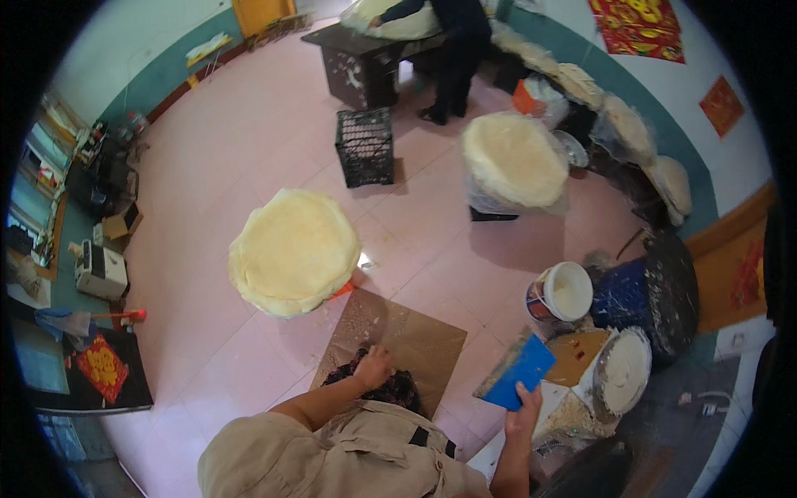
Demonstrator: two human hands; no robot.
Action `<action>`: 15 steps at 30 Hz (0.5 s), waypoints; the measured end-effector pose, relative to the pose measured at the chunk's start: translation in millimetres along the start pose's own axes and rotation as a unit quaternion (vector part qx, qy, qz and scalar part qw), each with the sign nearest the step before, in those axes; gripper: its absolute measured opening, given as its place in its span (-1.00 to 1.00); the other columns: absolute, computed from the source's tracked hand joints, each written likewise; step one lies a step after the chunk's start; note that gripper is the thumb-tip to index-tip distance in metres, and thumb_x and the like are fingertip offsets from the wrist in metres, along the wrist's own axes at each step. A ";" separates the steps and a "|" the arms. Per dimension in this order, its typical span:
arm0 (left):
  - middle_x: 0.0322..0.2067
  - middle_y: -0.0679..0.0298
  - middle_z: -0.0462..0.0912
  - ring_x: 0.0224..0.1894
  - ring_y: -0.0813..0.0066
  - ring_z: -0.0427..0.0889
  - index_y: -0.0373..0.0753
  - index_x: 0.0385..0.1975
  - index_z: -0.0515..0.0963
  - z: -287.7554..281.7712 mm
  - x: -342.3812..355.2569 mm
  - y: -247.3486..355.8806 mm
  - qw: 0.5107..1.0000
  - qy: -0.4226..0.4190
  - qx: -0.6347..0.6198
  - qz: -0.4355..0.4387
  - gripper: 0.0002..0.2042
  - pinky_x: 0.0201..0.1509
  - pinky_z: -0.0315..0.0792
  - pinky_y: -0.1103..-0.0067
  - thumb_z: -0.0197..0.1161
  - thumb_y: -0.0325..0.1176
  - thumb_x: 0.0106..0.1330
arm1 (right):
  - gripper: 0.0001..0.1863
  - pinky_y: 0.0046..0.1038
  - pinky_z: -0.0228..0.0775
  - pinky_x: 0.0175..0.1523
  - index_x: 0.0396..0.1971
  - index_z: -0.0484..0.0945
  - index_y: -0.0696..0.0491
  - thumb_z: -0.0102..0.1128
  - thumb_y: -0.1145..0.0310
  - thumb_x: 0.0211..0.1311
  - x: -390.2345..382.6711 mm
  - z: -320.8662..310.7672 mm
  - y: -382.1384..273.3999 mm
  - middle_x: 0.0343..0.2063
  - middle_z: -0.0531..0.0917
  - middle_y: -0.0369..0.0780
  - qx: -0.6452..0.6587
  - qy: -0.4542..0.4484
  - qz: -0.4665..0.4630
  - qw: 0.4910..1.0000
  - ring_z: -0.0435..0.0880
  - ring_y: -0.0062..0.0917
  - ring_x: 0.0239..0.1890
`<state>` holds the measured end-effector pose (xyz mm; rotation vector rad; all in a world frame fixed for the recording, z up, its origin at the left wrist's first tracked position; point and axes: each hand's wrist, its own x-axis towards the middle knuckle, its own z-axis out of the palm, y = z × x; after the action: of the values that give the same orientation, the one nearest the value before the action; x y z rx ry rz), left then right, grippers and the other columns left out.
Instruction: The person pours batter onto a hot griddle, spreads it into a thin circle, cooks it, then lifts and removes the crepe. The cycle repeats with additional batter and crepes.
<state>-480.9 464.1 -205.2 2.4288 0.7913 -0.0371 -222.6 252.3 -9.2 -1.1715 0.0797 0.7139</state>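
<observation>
The person's right hand (525, 405) grips a blue scraper (523, 371) by its near edge, beyond the brown board's (419, 332) right corner — probably leaving its crusted side free — while the left hand (375, 368), curled over dark cloth (401, 393) at the board's near edge, hides whether it holds anything.

- Pale pink tiled floor (224, 166) across the middle of the frame, a small bright glint near its centre
- Walls (116, 46), white above and green below, bending along the upper left and right
- Window (23, 212) with bright panes, left edge
- Dark desk (357, 62), top centre
- Small yellow stand (207, 54), upper left
- Orange-brown door (259, 15), top left
- Red hanging (643, 29), upper right
</observation>
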 end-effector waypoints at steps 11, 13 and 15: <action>-0.16 0.06 0.50 0.00 -0.01 0.39 -0.20 -0.16 0.56 80.9 28.2 148.3 0.960 -0.139 0.004 0.242 -0.72 0.09 0.32 0.25 0.28 -0.35 0.10 | -0.59 -0.39 0.35 0.03 0.05 0.41 0.23 0.16 0.42 0.21 -173.3 -272.6 -105.5 -0.13 0.58 -0.15 -0.276 0.391 -0.264 0.837 0.53 -0.45 -0.11; -0.17 0.08 0.52 0.01 0.00 0.39 -0.20 -0.18 0.57 80.2 32.2 172.3 0.964 -0.163 -0.005 0.209 -0.73 0.11 0.31 0.24 0.28 -0.37 0.08 | -0.68 -0.38 0.38 0.00 -0.02 0.47 0.17 0.11 0.36 0.27 -192.3 -281.2 -104.5 -0.16 0.60 -0.11 -0.454 0.438 -0.199 0.750 0.58 -0.40 -0.15; -0.17 0.07 0.52 -0.01 0.00 0.40 -0.20 -0.19 0.57 80.7 34.1 194.8 0.958 -0.183 -0.009 0.220 -0.74 0.09 0.32 0.25 0.29 -0.38 0.09 | -0.72 -0.24 0.43 -0.11 -0.06 0.51 0.10 0.11 0.38 0.25 -198.6 -290.0 -93.1 -0.26 0.59 -0.07 -0.621 0.371 -0.216 0.655 0.59 -0.18 -0.20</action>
<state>-334.3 311.2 -178.1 2.4229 0.0812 -0.2945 -239.6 -108.9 28.8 -2.6577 -0.0285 -0.3546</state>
